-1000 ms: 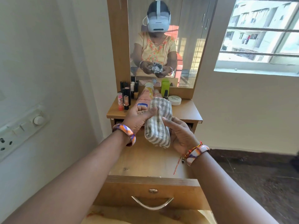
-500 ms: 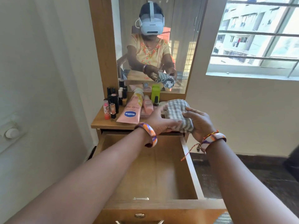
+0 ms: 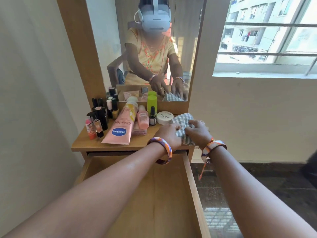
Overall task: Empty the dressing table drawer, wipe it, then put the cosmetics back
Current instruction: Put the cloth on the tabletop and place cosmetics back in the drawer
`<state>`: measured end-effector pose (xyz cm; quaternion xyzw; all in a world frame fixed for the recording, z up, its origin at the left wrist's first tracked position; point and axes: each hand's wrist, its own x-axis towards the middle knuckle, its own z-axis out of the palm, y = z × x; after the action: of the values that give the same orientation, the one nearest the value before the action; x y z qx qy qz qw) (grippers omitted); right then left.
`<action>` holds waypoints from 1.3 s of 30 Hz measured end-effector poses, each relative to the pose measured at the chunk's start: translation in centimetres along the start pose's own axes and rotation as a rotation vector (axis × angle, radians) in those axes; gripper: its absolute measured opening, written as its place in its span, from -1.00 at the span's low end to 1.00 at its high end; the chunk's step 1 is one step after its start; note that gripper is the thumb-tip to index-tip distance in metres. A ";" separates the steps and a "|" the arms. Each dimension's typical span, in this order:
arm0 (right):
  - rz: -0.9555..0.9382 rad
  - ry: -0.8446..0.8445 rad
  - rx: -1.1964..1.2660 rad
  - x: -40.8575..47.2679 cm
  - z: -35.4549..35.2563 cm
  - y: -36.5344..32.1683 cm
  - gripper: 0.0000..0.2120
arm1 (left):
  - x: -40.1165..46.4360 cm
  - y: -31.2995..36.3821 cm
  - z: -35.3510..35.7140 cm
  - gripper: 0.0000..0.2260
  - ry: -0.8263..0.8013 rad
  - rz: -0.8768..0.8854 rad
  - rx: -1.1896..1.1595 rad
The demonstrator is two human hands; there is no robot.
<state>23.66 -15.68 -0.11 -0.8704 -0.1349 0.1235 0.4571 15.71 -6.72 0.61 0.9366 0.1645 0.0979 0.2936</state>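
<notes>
The dressing table (image 3: 109, 146) stands against a pale wall, its drawer (image 3: 154, 194) pulled out bare below the top. On the top, left of the checked cloth (image 3: 181, 118), cosmetics (image 3: 120, 129) wait for return. Both left hand (image 3: 169, 133) and right hand (image 3: 197, 132) grip the cloth, seemingly setting it down.

I see both hands on the checked cloth (image 3: 181, 121) at the counter's (image 3: 109, 146) right end: left hand (image 3: 169, 133) and right hand (image 3: 197, 132) grip it. Left of the cloth stand the white jar (image 3: 164, 117), Vaseline tube (image 3: 121, 126) and lipsticks (image 3: 96, 121). Below the cloth, the drawer (image 3: 192, 182) lies open.
</notes>
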 end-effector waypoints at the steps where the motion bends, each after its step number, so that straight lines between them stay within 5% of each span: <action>1: 0.006 -0.004 -0.044 0.3 0.1 0.0 -0.63 | 0.3 0.0 0.1 -0.58 -0.003 0.005 0.032; 7: 0.032 -0.008 -0.225 1.6 0.6 -0.4 -0.92 | 1.6 0.2 0.4 -0.55 -0.040 -0.029 0.182; 12: -0.016 0.117 -0.294 1.0 -0.1 -0.5 -0.56 | 1.2 0.9 -0.3 -0.57 -0.005 -0.025 0.246; 16: -0.206 0.266 -0.240 -0.4 -0.3 -2.7 -0.64 | 0.9 0.7 -2.8 -0.65 0.122 0.081 0.156; 24: -0.518 0.019 -0.367 -2.3 3.2 -11.1 -0.68 | 0.5 -3.2 -11.8 -0.83 0.332 0.106 0.116; 31: -0.699 -0.108 -0.533 -1.0 7.9 -16.6 -0.73 | 2.3 -10.9 -19.1 -0.91 0.479 -0.181 0.072; 39: -0.762 -0.094 -0.667 2.7 14.4 -21.2 -0.77 | 6.5 -17.7 -20.1 -0.77 0.319 -0.305 0.167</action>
<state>18.75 7.81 9.32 -0.8514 -0.4955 -0.0630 0.1604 11.68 19.76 7.08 0.8946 0.3559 0.1850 0.1969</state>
